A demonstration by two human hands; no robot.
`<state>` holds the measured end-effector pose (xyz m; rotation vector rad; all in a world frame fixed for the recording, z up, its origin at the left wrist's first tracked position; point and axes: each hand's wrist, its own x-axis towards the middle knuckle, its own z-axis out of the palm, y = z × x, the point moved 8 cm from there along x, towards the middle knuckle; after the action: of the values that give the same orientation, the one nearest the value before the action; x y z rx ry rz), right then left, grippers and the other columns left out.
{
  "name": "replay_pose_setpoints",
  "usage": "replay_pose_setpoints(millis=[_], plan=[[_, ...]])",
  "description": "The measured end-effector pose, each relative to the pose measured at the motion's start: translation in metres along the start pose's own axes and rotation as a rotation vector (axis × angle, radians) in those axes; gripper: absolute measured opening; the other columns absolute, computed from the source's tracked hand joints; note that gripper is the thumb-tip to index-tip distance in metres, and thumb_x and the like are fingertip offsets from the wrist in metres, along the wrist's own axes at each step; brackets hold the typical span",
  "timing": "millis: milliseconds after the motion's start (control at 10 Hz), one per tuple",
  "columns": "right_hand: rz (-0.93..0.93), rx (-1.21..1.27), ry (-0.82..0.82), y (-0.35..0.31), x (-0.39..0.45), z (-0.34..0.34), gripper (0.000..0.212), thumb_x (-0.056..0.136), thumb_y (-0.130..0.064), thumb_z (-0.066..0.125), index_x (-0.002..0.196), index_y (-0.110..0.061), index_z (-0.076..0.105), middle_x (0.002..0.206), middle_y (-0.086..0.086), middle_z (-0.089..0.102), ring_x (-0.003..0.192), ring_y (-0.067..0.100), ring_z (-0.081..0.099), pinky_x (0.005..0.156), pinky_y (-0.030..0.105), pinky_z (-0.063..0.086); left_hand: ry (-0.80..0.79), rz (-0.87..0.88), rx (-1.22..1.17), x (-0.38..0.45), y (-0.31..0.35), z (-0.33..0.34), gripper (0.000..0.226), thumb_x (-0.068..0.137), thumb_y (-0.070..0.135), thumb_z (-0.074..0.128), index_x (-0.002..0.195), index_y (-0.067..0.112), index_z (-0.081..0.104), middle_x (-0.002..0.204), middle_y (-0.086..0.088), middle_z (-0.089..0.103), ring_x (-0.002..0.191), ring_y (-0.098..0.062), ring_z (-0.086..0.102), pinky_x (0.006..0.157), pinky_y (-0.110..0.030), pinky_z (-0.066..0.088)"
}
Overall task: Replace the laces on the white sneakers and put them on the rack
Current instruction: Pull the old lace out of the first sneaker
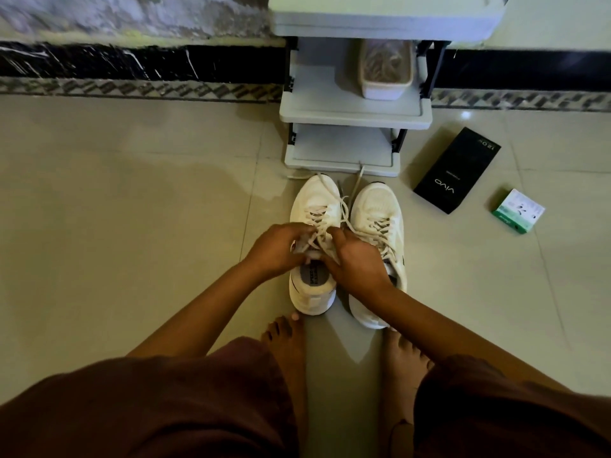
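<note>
Two white sneakers stand side by side on the tiled floor, toes toward the rack. Over the left sneaker, my left hand and my right hand both pinch its white lace above the tongue. Loose lace ends trail over the toe toward the rack. The right sneaker is laced, and my right wrist covers its heel. The grey shoe rack stands right behind the sneakers with its lower shelves bare.
A white tub sits on the rack's middle shelf. To the right on the floor lie a black phone box and a small green and white box. My bare feet are just behind the sneakers.
</note>
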<state>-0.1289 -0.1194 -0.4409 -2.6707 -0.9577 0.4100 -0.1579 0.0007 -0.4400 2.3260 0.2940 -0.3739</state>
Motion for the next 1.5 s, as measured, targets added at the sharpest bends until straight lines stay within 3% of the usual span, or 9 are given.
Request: replay_pose_setpoints(millis=[200, 500, 700, 800, 900, 1000, 1100, 1300, 1500], plan=[[-0.200, -0.265, -0.045, -0.022, 0.005, 0.000, 0.044, 0.097, -0.021, 0.041, 0.139, -0.017, 0.032, 0.095, 0.010, 0.060, 0.074, 0.030, 0.061, 0.055, 0.031, 0.036, 0.028, 0.019, -0.085, -0.002, -0.010, 0.005, 0.061, 0.074, 0.010, 0.076, 0.131, 0.020, 0.055, 0.131, -0.004, 0.059, 0.120, -0.018, 0.054, 0.100, -0.030, 0.044], [-0.391, -0.640, 0.338, -0.054, 0.002, -0.035, 0.011, 0.072, -0.035, 0.067, 0.075, -0.026, 0.071, 0.092, -0.003, 0.066, 0.084, 0.015, 0.061, 0.070, 0.026, 0.045, 0.054, -0.012, -0.053, -0.006, -0.016, 0.006, 0.054, 0.079, 0.021, 0.074, 0.130, 0.013, 0.056, 0.127, -0.006, 0.061, 0.119, -0.018, 0.055, 0.096, -0.022, 0.037], [0.576, 1.231, -0.090, -0.006, 0.008, 0.005, 0.020, 0.084, -0.007, 0.067, 0.099, 0.005, 0.068, 0.104, 0.020, 0.067, 0.096, 0.024, 0.062, 0.093, 0.036, 0.050, 0.101, -0.004, -0.084, -0.011, -0.013, 0.005, 0.050, 0.076, 0.020, 0.077, 0.124, 0.011, 0.062, 0.118, -0.008, 0.066, 0.110, -0.021, 0.060, 0.095, -0.032, 0.046], [0.427, 1.067, -0.102, -0.002, 0.008, 0.003, 0.020, 0.083, -0.009, 0.069, 0.102, -0.003, 0.069, 0.105, 0.011, 0.067, 0.099, 0.023, 0.062, 0.089, 0.032, 0.050, 0.103, 0.002, -0.052, -0.010, -0.010, 0.005, 0.047, 0.077, 0.020, 0.075, 0.122, 0.012, 0.063, 0.115, -0.009, 0.067, 0.107, -0.024, 0.061, 0.092, -0.036, 0.047], [-0.106, 0.086, 0.106, -0.014, 0.011, -0.023, 0.024, 0.081, -0.031, 0.071, 0.101, -0.019, 0.073, 0.095, 0.005, 0.064, 0.090, 0.024, 0.059, 0.076, 0.035, 0.048, 0.094, -0.003, -0.066, -0.011, -0.010, 0.005, 0.049, 0.077, 0.021, 0.075, 0.124, 0.013, 0.061, 0.116, -0.010, 0.066, 0.109, -0.025, 0.060, 0.093, -0.036, 0.047], [-0.401, -0.401, 0.358, -0.038, -0.002, -0.033, 0.018, 0.064, -0.037, 0.082, 0.074, -0.023, 0.075, 0.071, -0.002, 0.063, 0.068, 0.018, 0.061, 0.057, 0.026, 0.043, 0.092, -0.009, -0.053, -0.011, -0.009, 0.006, 0.050, 0.078, 0.023, 0.075, 0.125, 0.011, 0.060, 0.117, -0.010, 0.066, 0.110, -0.025, 0.060, 0.094, -0.037, 0.046], [-0.397, -0.411, 0.385, -0.046, 0.001, -0.039, 0.016, 0.064, -0.035, 0.081, 0.069, -0.022, 0.073, 0.070, -0.004, 0.063, 0.070, 0.017, 0.060, 0.061, 0.027, 0.043, 0.098, -0.022, -0.040, -0.012, -0.009, 0.007, 0.046, 0.078, 0.022, 0.074, 0.122, 0.011, 0.062, 0.114, -0.011, 0.068, 0.106, -0.025, 0.061, 0.091, -0.039, 0.047], [0.247, 1.214, -0.043, -0.005, 0.006, -0.013, 0.011, 0.087, -0.007, 0.063, 0.091, 0.002, 0.069, 0.084, 0.010, 0.068, 0.079, 0.012, 0.064, 0.078, 0.024, 0.051, 0.138, -0.055, -0.008, -0.014, -0.009, 0.007, 0.048, 0.080, 0.023, 0.073, 0.125, 0.012, 0.060, 0.119, -0.010, 0.065, 0.110, -0.025, 0.061, 0.092, -0.038, 0.047], [-0.203, -0.177, 0.040, -0.019, 0.003, -0.020, 0.033, 0.074, -0.034, 0.075, 0.105, -0.021, 0.072, 0.096, 0.006, 0.061, 0.089, 0.023, 0.058, 0.073, 0.031, 0.045, 0.124, -0.066, 0.035, -0.013, -0.005, 0.008, 0.038, 0.087, 0.023, 0.064, 0.123, 0.012, 0.062, 0.116, -0.015, 0.066, 0.109, -0.031, 0.060, 0.090, -0.041, 0.047]])
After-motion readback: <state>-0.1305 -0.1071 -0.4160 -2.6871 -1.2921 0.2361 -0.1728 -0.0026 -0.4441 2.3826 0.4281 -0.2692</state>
